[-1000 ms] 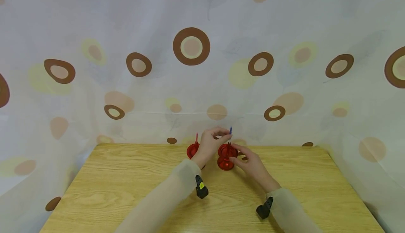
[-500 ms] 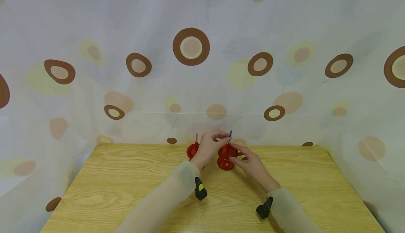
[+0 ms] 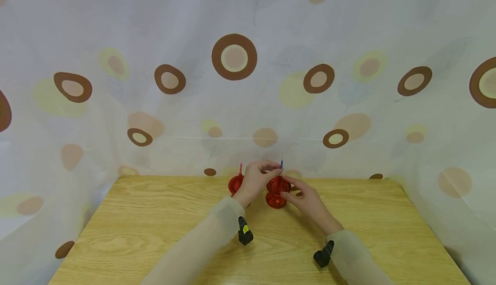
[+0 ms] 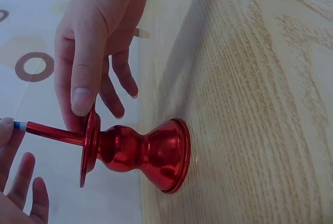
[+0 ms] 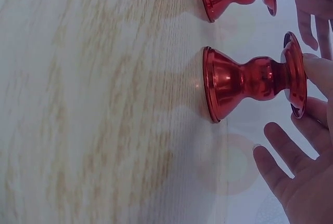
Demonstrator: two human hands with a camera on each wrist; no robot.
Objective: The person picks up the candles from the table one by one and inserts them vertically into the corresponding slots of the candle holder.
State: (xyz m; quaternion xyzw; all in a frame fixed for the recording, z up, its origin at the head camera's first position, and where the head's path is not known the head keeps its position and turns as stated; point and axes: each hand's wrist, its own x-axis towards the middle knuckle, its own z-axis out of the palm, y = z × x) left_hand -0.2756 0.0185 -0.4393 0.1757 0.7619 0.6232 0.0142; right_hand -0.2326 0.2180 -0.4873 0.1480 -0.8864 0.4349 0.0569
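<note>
Two shiny red metal candle holders stand upright on the table. The right candle holder (image 3: 277, 200) has a wide saucer rim and a slim tube rising from its middle. My left hand (image 3: 253, 181) pinches a thin blue candle (image 3: 281, 163) between thumb and fingertip, its white lower end right at the top of the tube (image 4: 54, 133). My right hand (image 3: 308, 199) grips the saucer rim between thumb and fingers, other fingers spread, as the right wrist view shows. The left candle holder (image 3: 234, 184), partly hidden behind my left hand, carries a pink candle (image 3: 241, 168).
The wooden table (image 3: 162, 216) reaches back to a patterned cloth (image 3: 186, 117) that hangs right behind the holders. Black wrist cameras sit on both cuffs.
My left hand has come down slightly with the blue candle, closing the gap above the tube of the right holder. My right hand keeps its grip on the rim.
</note>
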